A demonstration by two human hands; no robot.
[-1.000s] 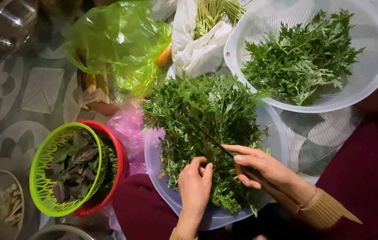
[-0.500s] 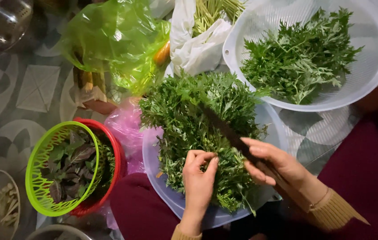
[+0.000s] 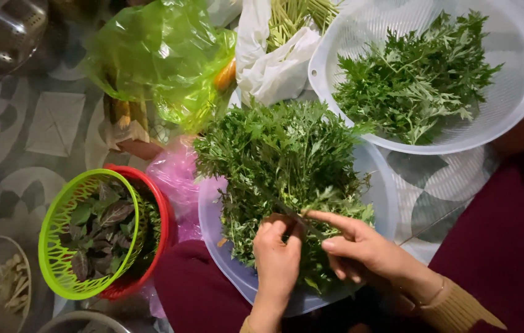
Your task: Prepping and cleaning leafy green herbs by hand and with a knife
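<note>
Greens (image 3: pixel 280 166), a big heap of feathery leafy stems, fill the middle of the frame, lying in a pale translucent bowl (image 3: pixel 379 179) that rests on the person's lap. The left hand (image 3: pixel 277 256), low and just left of centre, is curled with its fingertips pinched on stems at the near edge of the heap. The right hand (image 3: pixel 360 246), just beside it to the right and almost touching it, points its forefinger and thumb leftward and pinches a thin stem of the same greens; both hands are closed on greens, not slack. A ribbed mustard cuff (image 3: pixel 459 308) shows at the right wrist in the lower right, over dark red cloth. In the upper right a white perforated basin (image 3: pixel 521 80) holds a smaller, looser lot of similar leaves. At the lower left a lime-green slotted basket (image 3: pixel 58 234) sits nested inside a red basket (image 3: pixel 157 209) and holds dark purplish-green leaves. A pink plastic bag (image 3: pixel 178 179) lies between those baskets and the pale bowl. A green plastic bag (image 3: pixel 151 55) is crumpled in the upper left centre, and a white plastic bag (image 3: pixel 268 61) with pale green stalks sticking out sits at top centre.
</note>
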